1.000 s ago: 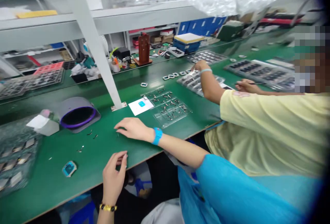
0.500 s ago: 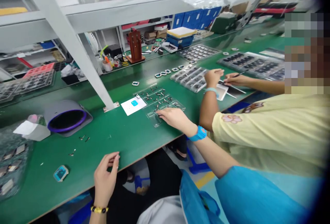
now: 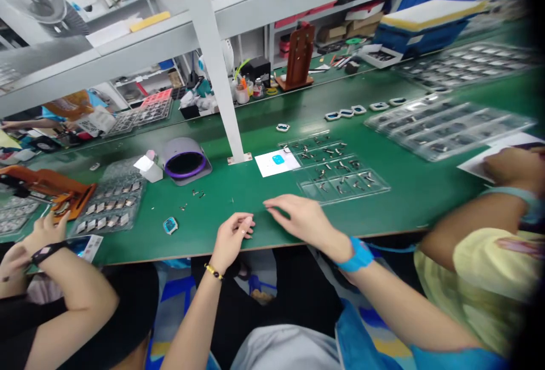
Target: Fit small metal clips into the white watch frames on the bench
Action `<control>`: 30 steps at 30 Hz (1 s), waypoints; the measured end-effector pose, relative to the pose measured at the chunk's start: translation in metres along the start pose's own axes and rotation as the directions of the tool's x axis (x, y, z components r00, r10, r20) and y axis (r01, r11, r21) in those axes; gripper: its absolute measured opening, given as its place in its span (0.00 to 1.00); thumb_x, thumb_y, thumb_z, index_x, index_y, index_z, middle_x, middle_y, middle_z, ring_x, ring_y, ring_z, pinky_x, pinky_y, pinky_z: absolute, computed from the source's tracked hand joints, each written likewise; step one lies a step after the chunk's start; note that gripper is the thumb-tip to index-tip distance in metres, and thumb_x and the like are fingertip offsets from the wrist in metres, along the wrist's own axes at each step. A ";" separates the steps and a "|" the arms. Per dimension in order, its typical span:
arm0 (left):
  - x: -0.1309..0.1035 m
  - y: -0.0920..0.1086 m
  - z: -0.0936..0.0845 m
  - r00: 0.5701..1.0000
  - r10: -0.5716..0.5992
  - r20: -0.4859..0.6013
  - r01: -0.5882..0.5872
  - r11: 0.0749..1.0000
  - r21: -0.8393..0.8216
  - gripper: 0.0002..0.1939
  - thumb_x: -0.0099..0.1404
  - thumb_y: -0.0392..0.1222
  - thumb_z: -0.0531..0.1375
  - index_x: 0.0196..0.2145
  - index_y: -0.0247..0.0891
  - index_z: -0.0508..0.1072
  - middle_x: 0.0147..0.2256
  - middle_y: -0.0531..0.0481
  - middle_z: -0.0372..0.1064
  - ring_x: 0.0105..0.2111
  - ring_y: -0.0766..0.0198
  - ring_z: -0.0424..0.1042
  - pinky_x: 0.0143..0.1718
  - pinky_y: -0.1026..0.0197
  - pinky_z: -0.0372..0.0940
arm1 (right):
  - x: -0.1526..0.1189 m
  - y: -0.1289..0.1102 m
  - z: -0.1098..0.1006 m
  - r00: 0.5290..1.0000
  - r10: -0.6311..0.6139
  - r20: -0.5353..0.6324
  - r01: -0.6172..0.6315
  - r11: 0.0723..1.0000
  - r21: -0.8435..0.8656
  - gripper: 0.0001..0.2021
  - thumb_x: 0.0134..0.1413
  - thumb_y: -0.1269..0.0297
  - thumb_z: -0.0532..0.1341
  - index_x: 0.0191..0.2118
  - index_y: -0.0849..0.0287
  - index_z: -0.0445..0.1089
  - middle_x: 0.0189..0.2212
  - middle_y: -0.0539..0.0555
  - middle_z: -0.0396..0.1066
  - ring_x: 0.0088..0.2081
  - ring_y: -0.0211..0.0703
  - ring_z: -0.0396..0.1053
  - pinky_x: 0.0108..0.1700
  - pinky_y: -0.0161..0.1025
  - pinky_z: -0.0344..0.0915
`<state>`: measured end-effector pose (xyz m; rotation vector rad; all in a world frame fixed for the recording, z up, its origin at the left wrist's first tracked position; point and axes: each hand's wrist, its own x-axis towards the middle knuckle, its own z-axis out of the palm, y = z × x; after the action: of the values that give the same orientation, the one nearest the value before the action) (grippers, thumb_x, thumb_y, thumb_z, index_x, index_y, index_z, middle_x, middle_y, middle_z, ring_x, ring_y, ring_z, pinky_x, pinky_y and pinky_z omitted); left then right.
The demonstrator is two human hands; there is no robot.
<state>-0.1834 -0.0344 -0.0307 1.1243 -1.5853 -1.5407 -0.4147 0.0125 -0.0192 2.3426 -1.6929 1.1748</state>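
Observation:
My left hand [image 3: 233,238] is just above the front edge of the green bench. Its fingers are curled in against the thumb, and anything between them is too small to make out. To its right is my right hand [image 3: 303,219], with fingers bent toward the thumb and tips pointing left; what they may pinch cannot be made out. Beyond the right hand lies a clear compartment tray [image 3: 355,193] of small dark metal parts. A white paper [image 3: 266,167] with a blue piece [image 3: 278,159] touches its left side. A watch-like case [image 3: 170,225] with a blue face lies left of my hands.
A grey post [image 3: 227,103] rises from the bench behind the paper. Left of it stands a purple-rimmed grey device [image 3: 185,164]. Several cases [image 3: 346,113] line the back. Co-workers' hands are at both sides, one near an orange press [image 3: 76,191], another by a larger tray [image 3: 447,126].
My view has swung left, bringing the left co-worker into sight. My right hand has left the parts tray and come in close to my left hand, which stays curled.

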 end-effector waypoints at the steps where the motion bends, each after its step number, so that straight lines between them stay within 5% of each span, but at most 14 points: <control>1: 0.002 0.001 0.002 1.000 -0.004 0.012 0.005 1.000 -0.031 0.25 0.63 0.62 0.66 0.42 0.35 0.79 0.35 0.45 0.77 0.33 0.64 0.75 0.32 0.65 0.72 | 0.004 -0.012 0.012 0.999 -0.039 0.015 0.038 0.998 0.053 0.09 0.69 0.67 0.60 0.50 0.55 0.76 0.46 0.52 0.82 0.45 0.44 0.80 0.48 0.40 0.75; 7: 0.007 0.002 -0.008 0.999 -0.029 -0.014 0.027 0.987 -0.161 0.27 0.60 0.64 0.68 0.38 0.33 0.78 0.29 0.48 0.74 0.30 0.66 0.73 0.30 0.66 0.72 | 0.019 -0.036 0.050 0.999 -0.016 -0.048 0.026 0.978 0.206 0.09 0.69 0.66 0.61 0.51 0.56 0.76 0.45 0.54 0.82 0.44 0.45 0.80 0.46 0.41 0.76; 12: 0.009 0.000 -0.016 0.997 -0.067 -0.035 0.055 0.961 -0.273 0.25 0.57 0.60 0.72 0.37 0.33 0.78 0.30 0.48 0.75 0.28 0.67 0.73 0.29 0.67 0.72 | 0.021 -0.036 0.051 1.000 -0.023 -0.019 0.028 0.955 0.296 0.10 0.68 0.67 0.63 0.52 0.55 0.76 0.46 0.53 0.81 0.47 0.45 0.79 0.50 0.43 0.76; 23: 0.009 0.004 -0.020 0.994 -0.105 -0.016 0.091 0.917 -0.388 0.21 0.54 0.51 0.76 0.36 0.33 0.78 0.33 0.46 0.78 0.32 0.66 0.76 0.30 0.69 0.70 | 0.022 -0.035 0.054 0.982 0.171 0.076 -0.185 0.822 0.539 0.09 0.68 0.65 0.63 0.51 0.53 0.77 0.46 0.52 0.81 0.47 0.44 0.80 0.52 0.40 0.75; 30: 0.006 0.004 -0.025 0.998 -0.063 0.019 0.065 0.885 -0.460 0.17 0.56 0.47 0.75 0.37 0.33 0.78 0.34 0.45 0.78 0.30 0.68 0.73 0.26 0.70 0.65 | 0.021 -0.035 0.055 0.990 0.105 0.094 -0.140 0.819 0.556 0.09 0.68 0.67 0.62 0.50 0.53 0.77 0.46 0.52 0.80 0.48 0.43 0.78 0.53 0.41 0.72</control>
<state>-0.1647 -0.0511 -0.0248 0.9078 -1.0998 -1.8374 -0.3527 -0.0136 -0.0331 2.6191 -1.7157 1.8711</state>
